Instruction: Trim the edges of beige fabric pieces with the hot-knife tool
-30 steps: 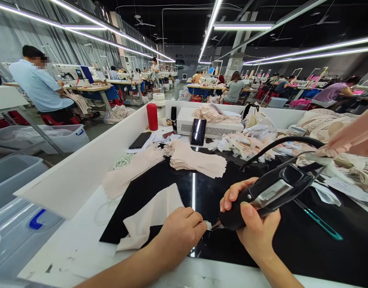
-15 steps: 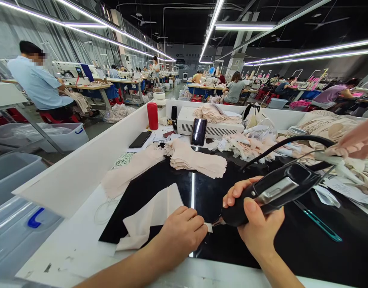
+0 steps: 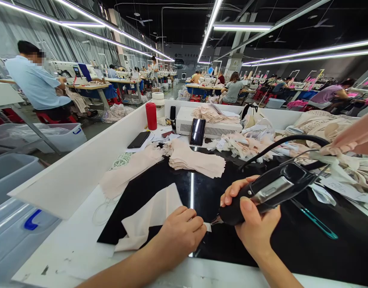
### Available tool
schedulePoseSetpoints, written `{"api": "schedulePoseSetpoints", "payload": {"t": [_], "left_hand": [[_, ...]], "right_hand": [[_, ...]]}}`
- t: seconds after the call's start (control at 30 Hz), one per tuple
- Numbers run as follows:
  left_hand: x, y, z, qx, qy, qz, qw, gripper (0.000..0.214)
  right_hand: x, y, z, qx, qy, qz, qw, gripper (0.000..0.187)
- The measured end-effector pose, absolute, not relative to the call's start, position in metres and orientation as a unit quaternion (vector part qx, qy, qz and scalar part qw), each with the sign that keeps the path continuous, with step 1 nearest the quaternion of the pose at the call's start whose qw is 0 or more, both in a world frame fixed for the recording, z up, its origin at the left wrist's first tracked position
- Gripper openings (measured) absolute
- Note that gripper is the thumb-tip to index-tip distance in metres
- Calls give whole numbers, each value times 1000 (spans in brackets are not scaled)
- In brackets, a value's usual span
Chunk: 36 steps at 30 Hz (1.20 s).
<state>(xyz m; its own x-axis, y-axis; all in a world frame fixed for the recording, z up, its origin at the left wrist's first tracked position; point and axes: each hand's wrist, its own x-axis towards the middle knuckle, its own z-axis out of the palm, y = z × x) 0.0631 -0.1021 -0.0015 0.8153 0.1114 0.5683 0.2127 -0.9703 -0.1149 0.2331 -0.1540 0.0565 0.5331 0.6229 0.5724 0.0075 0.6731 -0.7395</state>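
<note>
- The left hand (image 3: 184, 230), at lower centre of the frame, has its fingers curled close together over a small pale strip (image 3: 207, 227), seemingly fabric, whose end pokes out past the fingertips; the underside of the grip is hidden.
- The right hand (image 3: 255, 224), right of centre, is wrapped around a black corded handheld tool (image 3: 273, 192), thumb laid along the near side.
- The metal tip (image 3: 216, 221) points left at the strip's end; whether it touches or sits just beside it, I cannot tell. A steady wrist and a low, constant angle should serve best here.
- Fingertips this near the point call for care: hold the strip taut and flat, with the fingers out of the tip's line.
- A cream fabric piece (image 3: 154, 212) lies left of centre, partly folded, reaching toward the left hand; whether it joins the strip is hidden. Smoothing that fold would lessen any pull.
- The glossy black board (image 3: 231, 256) beneath gives firm backing.
- The cord (image 3: 279, 144) arches at right; slack there should spare the wrist.
</note>
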Motion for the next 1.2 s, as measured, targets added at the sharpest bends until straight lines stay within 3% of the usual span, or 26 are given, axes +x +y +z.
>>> {"api": "schedulePoseSetpoints", "payload": {"t": [1.2], "left_hand": [[62, -101, -3, -958, -81, -263, 85, 21]], "right_hand": [[230, -163, 56, -353, -455, 209, 790, 25]]}}
